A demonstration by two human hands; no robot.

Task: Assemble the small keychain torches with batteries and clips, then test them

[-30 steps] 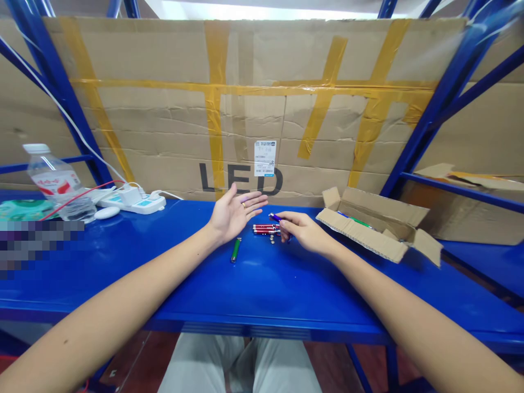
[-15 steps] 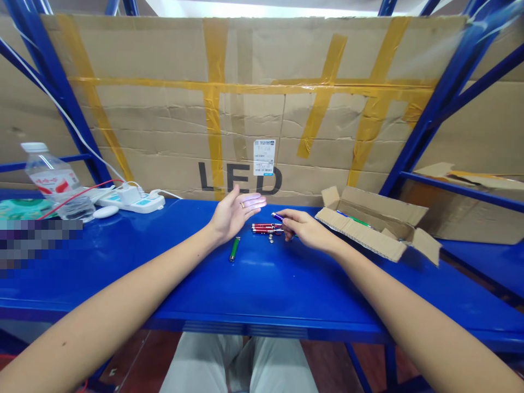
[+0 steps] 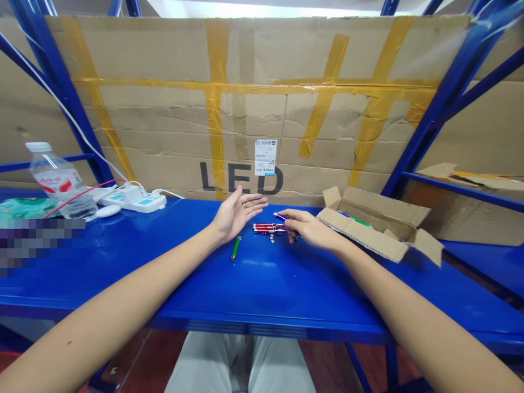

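Over the blue table, my left hand (image 3: 238, 214) is raised with its fingers stretched out and the palm turned toward the right. It holds nothing. My right hand (image 3: 308, 228) grips a small purple flashlight (image 3: 280, 216), whose silver end points toward the left fingers. Beneath and beside it lie red metal flashlights (image 3: 268, 228), partly covered by the right fingers. A few tiny silver button cells (image 3: 272, 238) rest just in front of them. A green flashlight (image 3: 236, 249) lies alone on the table below my left hand.
An open cardboard box (image 3: 368, 229) with a few slim coloured items stands to the right. At the left are a plastic bottle (image 3: 61, 183), a white power strip (image 3: 145, 203) with cables, and a white mouse-like object (image 3: 108, 211). A large taped carton (image 3: 176, 120) walls off the back.
The bluish-purple glow on my left fingers has gone. Both hands keep nearly the same pose, and the view has shifted slightly.
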